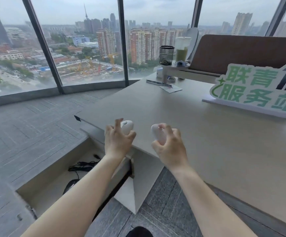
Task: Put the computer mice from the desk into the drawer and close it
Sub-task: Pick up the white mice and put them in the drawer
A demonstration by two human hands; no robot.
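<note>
Two white computer mice are at the near left corner of the pale desk (198, 134). My left hand (116, 142) curls over the left white mouse (127, 126), fingers around its sides. My right hand (170, 146) grips the right white mouse (156, 134), which looks tilted up off the desk. Below the desk's left edge the drawer (53, 170) stands pulled open. Inside it lies a black wired mouse (69, 184) with its coiled black cable (83, 165). My left forearm crosses over the drawer and hides part of it.
A green and white sign (258, 89) stands at the right of the desk. At the far end are a mesh pen cup (166, 54), a plastic cup with green drink (182, 49), papers (170, 88) and a brown partition (250, 53). Windows and grey carpet (27, 130) lie to the left.
</note>
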